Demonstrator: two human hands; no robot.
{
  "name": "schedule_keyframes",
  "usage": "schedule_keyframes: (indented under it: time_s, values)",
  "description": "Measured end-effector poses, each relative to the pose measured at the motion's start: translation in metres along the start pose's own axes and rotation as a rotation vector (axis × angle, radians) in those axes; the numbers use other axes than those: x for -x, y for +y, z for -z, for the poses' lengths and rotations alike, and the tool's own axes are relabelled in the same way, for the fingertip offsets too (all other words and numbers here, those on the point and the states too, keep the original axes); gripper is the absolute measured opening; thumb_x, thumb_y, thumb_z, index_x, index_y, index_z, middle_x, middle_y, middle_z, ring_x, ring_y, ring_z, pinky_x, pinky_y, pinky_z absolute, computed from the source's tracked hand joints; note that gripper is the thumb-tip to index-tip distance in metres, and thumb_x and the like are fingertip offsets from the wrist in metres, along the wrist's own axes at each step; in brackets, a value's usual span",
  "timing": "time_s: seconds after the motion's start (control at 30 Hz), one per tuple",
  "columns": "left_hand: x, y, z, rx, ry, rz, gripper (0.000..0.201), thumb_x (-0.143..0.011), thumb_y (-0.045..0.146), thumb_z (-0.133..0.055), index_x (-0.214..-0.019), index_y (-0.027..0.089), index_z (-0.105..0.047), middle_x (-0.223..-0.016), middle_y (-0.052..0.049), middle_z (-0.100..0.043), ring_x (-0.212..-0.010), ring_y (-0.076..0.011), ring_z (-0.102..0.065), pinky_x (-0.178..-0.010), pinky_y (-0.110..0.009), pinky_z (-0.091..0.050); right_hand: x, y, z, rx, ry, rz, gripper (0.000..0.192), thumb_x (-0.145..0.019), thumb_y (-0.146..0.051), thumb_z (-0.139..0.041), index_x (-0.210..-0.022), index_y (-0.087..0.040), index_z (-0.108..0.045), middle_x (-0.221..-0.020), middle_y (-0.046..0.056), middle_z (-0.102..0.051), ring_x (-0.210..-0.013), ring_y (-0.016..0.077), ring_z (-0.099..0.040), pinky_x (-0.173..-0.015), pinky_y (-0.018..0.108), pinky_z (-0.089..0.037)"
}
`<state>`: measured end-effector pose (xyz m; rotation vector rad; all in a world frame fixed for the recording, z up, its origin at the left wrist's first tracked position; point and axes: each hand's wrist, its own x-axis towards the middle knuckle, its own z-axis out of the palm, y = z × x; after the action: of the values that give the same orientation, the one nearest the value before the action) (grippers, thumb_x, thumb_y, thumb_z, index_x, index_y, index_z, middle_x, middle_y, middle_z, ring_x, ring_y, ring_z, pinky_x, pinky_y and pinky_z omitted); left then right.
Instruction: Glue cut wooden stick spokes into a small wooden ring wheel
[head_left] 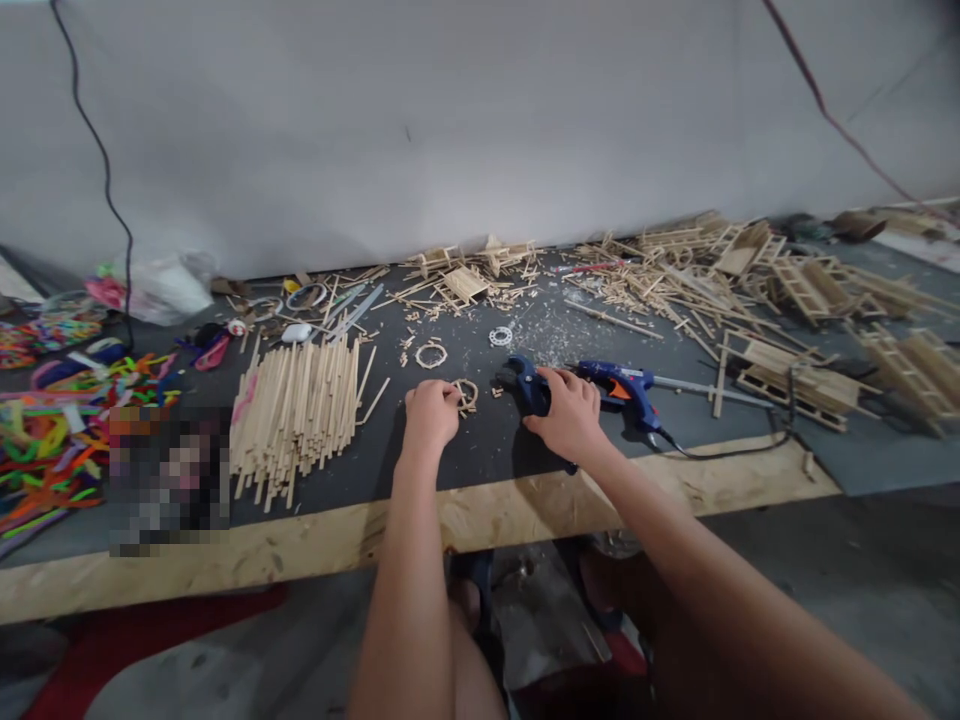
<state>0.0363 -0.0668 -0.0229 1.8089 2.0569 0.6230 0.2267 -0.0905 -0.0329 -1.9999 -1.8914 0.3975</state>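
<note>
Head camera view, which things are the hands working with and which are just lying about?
In hand:
left hand on small wooden stick ring
right hand on blue glue gun

Lying about:
pile of wooden sticks
colourful pipe cleaners
second blue glue gun
stick ladders

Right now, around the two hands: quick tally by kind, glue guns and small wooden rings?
Glue guns: 2, one under the right hand at, one beside it
Wooden rings: 2, one at the left hand at, one farther back
Total: 4
</note>
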Motion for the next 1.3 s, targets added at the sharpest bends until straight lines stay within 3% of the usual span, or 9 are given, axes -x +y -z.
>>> schedule_keyframes:
  time_s: [0.37,0.73,0.83,0.93,1.1,1.3]
  values:
    - [0.005,-0.004,-0.001,0.127,0.099,0.031,0.014,-0.078,0.021,-0.052,-0.082,0.017,-0.065,-0.083,-0.01,-0.066,-0.083,-0.022,-0.06,-0.078,-0.032,-0.043,0.0,0.001,0.0,-0.125,-0.022,-0.004,0.062,-0.06,-0.042,-0.066,-0.119,-0.026,-0.051,-0.137,0.01,-0.035,-0.131,0.0288,-0.023,-0.105,0.049,-0.006]
    - [0.009,-0.005,0.01,0.266,0.218,0.081,0.015,-0.076,0.023,-0.053,-0.082,0.015,-0.064,-0.085,-0.01,-0.067,-0.081,-0.0211,-0.06,-0.077,-0.032,-0.042,0.004,-0.004,0.016,-0.33,0.044,-0.036,0.051,-0.065,-0.035,-0.063,-0.114,-0.021,-0.057,-0.139,0.012,-0.035,-0.13,0.0294,-0.026,-0.103,0.046,-0.019]
    - [0.008,-0.009,0.007,0.342,0.24,0.093,0.016,-0.074,0.025,-0.054,-0.083,0.016,-0.064,-0.082,-0.008,-0.067,-0.077,-0.0196,-0.06,-0.075,-0.031,-0.043,0.007,-0.011,0.019,-0.504,0.025,0.004,0.042,-0.069,-0.035,-0.059,-0.109,-0.022,-0.059,-0.126,0.01,-0.05,-0.114,0.0255,-0.045,-0.094,0.04,-0.033]
    - [0.005,-0.014,0.002,0.451,0.243,0.115,0.02,-0.074,0.027,-0.054,-0.086,0.015,-0.064,-0.079,-0.006,-0.066,-0.069,-0.0159,-0.058,-0.068,-0.027,-0.045,0.009,-0.024,0.017,-0.751,-0.134,0.084,0.035,-0.073,-0.033,-0.055,-0.105,-0.018,-0.058,-0.099,0.006,-0.063,-0.086,0.0166,-0.058,-0.079,0.029,-0.043]
    - [0.001,-0.015,-0.003,0.6,0.215,0.15,0.022,-0.073,0.025,-0.053,-0.087,0.012,-0.064,-0.068,-0.002,-0.063,-0.055,-0.0107,-0.053,-0.056,-0.022,-0.043,0.001,-0.051,0.008,-0.787,-0.252,0.182,0.033,-0.074,-0.029,-0.054,-0.103,-0.016,-0.061,-0.081,0.002,-0.064,-0.071,0.0128,-0.056,-0.065,0.023,-0.041]
    - [0.002,-0.013,-0.002,0.624,0.217,0.1,0.021,-0.073,0.027,-0.055,-0.086,0.014,-0.064,-0.071,-0.002,-0.063,-0.058,-0.0115,-0.054,-0.058,-0.023,-0.043,-0.019,-0.071,-0.009,-0.713,-0.299,0.266,0.038,-0.075,-0.03,-0.051,-0.11,-0.017,-0.061,-0.067,0.0,-0.06,-0.056,0.0115,-0.048,-0.054,0.023,-0.037]
